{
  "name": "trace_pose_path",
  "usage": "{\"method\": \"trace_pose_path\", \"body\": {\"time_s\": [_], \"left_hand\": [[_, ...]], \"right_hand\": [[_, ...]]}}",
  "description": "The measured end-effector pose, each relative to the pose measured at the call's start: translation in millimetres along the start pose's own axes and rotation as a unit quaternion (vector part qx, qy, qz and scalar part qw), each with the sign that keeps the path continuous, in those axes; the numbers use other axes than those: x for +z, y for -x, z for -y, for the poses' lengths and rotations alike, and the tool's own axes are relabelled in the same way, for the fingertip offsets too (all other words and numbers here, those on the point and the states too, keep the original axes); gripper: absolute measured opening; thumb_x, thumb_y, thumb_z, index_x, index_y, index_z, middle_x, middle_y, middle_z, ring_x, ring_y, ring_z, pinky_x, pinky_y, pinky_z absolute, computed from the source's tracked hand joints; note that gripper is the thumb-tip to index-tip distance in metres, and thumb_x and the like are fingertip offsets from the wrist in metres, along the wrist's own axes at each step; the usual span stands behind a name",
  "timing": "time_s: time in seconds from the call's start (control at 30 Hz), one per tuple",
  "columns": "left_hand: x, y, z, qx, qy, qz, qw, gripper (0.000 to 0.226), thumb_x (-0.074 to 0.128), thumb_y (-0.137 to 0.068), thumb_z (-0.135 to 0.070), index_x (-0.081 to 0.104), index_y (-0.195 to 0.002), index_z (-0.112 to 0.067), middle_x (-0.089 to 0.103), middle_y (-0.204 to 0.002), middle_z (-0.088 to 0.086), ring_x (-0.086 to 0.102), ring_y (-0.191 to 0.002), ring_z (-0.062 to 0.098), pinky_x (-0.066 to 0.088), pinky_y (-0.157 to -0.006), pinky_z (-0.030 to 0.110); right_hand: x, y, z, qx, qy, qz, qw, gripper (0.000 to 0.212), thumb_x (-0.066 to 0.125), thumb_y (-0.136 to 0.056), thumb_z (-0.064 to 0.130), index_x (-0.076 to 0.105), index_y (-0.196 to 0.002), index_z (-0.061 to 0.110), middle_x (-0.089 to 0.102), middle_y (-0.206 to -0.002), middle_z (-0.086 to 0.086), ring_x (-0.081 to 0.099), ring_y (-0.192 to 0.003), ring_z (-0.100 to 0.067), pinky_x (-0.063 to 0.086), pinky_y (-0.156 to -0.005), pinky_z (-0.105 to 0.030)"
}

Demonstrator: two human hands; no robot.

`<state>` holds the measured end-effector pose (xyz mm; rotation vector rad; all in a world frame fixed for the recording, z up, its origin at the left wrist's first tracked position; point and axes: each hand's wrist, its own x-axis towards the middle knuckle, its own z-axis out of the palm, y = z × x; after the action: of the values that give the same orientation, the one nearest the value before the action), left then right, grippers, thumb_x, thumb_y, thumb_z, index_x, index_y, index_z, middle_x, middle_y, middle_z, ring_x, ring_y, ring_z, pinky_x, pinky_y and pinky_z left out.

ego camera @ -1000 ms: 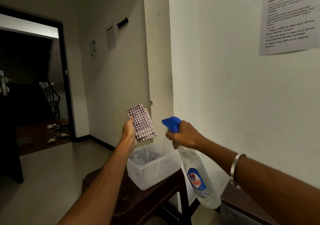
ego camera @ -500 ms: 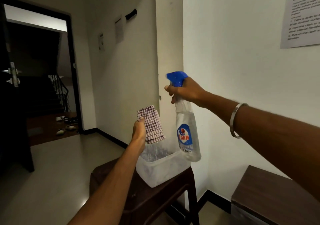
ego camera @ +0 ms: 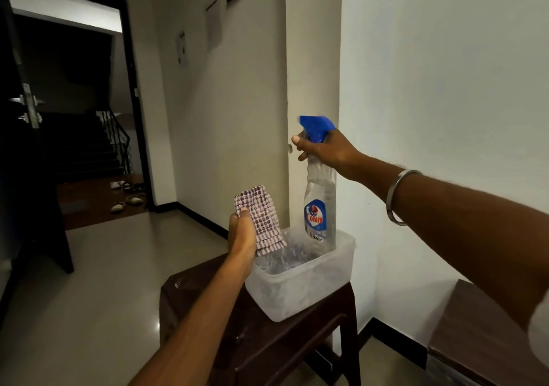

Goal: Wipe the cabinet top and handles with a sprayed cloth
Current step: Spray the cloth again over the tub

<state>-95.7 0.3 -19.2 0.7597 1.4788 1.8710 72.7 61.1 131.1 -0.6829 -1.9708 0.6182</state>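
Cloth [ego camera: 261, 219] folded, clasped in left grip [ego camera: 242, 234]; bottle [ego camera: 320, 204] clutched by right grip [ego camera: 323, 148] at neck, hanging over tub [ego camera: 300, 290] on table [ego camera: 267, 344].

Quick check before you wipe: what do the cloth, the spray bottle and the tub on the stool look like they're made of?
Cloth: woven fabric, checked maroon and white, ribbed layered edges; folded, soft-looking.
Spray bottle: clear, glossy plastic by the look, since you can see through it; opaque blue trigger head, printed label.
Tub: translucent, frosted-looking plastic, milky walls.
Stool: dark brown and shiny; wood or moulded plastic, cannot tell.
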Motion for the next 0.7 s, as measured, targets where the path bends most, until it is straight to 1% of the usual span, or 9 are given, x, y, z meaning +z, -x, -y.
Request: {"method": "trace_pose_path", "body": {"time_s": [0.1,0.17,0.27,0.33,0.47,0.57,0.7], "left_hand": [[3.7,3.7,3.3,0.017,-0.029,-0.035,0.999,0.035,0.031,-0.098,-0.039,0.051,-0.118,-0.017,0.067,-0.103,0.009,0.067,-0.087,0.028,0.058,-0.074,0.040],[4.9,6.1,6.1,0.029,-0.059,-0.050,0.997,0.034,0.030,-0.099,-0.040,0.049,-0.117,-0.020,0.066,-0.104,0.008,0.066,-0.086,0.027,0.056,-0.071,0.036],[6.1,11.0,6.7,0.043,-0.069,-0.066,0.994,0.030,0.029,-0.098,-0.041,0.048,-0.114,-0.022,0.065,-0.107,0.007,0.065,-0.088,0.028,0.056,-0.078,0.040],[8.9,13.0,7.0,0.049,-0.069,-0.070,0.994,0.032,0.029,-0.098,-0.041,0.047,-0.117,-0.022,0.065,-0.108,0.008,0.065,-0.090,0.029,0.056,-0.082,0.044],[13.6,15.7,6.2,0.053,-0.081,-0.073,0.993,0.033,0.029,-0.099,-0.040,0.047,-0.120,-0.021,0.064,-0.109,0.008,0.065,-0.090,0.028,0.056,-0.082,0.046],[14.7,19.5,6.0,0.063,-0.084,-0.081,0.991,0.032,0.030,-0.099,-0.039,0.047,-0.119,-0.020,0.062,-0.109,0.008,0.063,-0.089,0.026,0.056,-0.078,0.042],[17.0,28.8,4.5,0.069,-0.103,-0.081,0.989,0.032,0.030,-0.099,-0.039,0.046,-0.119,-0.019,0.060,-0.112,0.009,0.061,-0.094,0.028,0.054,-0.086,0.047]], "right_hand": [[12.5,1.3,-33.2,0.012,0.002,0.027,1.000,0.039,0.062,-0.092,0.034,0.057,-0.114,0.001,0.063,-0.095,-0.012,0.066,-0.080,-0.019,0.056,-0.080,-0.036],[16.4,2.8,-54.6,0.020,-0.004,0.046,0.999,0.038,0.062,-0.093,0.031,0.057,-0.114,0.000,0.062,-0.096,-0.011,0.066,-0.083,-0.022,0.056,-0.082,-0.038],[19.4,5.2,-81.2,0.036,-0.028,0.067,0.997,0.036,0.061,-0.093,0.025,0.056,-0.114,-0.003,0.060,-0.101,-0.013,0.065,-0.087,-0.027,0.056,-0.085,-0.043],[19.9,5.0,-92.6,0.050,-0.049,0.068,0.995,0.036,0.061,-0.093,0.025,0.055,-0.116,-0.002,0.059,-0.104,-0.015,0.064,-0.089,-0.028,0.055,-0.087,-0.044],[20.3,1.5,-100.6,0.082,-0.075,0.093,0.989,0.037,0.064,-0.091,0.027,0.052,-0.118,0.004,0.058,-0.101,-0.016,0.064,-0.090,-0.027,0.057,-0.084,-0.039],[27.0,1.7,-102.4,0.103,-0.062,0.093,0.988,0.039,0.065,-0.090,0.029,0.051,-0.118,0.005,0.058,-0.097,-0.015,0.064,-0.092,-0.028,0.057,-0.082,-0.034],[31.7,6.8,-104.0,0.109,-0.051,0.075,0.990,0.041,0.068,-0.087,0.032,0.050,-0.116,0.010,0.060,-0.097,-0.012,0.062,-0.089,-0.025,0.055,-0.076,-0.027]]}}
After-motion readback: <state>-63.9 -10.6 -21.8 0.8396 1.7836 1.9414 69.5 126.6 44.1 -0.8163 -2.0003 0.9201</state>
